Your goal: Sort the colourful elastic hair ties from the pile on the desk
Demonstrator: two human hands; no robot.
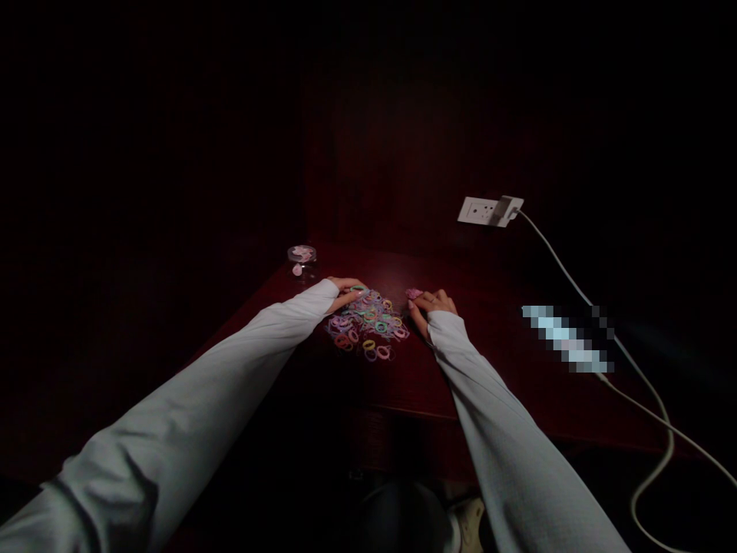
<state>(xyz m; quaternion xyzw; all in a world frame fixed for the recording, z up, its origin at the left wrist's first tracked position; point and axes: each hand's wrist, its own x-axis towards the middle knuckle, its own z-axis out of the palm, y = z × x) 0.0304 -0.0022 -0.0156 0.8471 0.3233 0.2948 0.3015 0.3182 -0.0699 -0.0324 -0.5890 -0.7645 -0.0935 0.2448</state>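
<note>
A loose pile of colourful hair ties point(371, 311) lies on the dark red table, with a few rings spread at its near edge. My left hand point(345, 292) reaches into the left far side of the pile, its fingers apart around a green hair tie point(357, 289). To the right of the pile, my right hand point(436, 302) has its fingers closed on a small pink bunch point(413, 293) that looks like hair ties; its detail is too small to make out.
A clear round jar point(302, 261) with pink pieces stands at the back left. On the wall is a white socket point(487, 211) with a charger point(510, 209) and a white cable point(556, 250). A pixelated device point(567, 338) lies at the right of the table point(345, 392).
</note>
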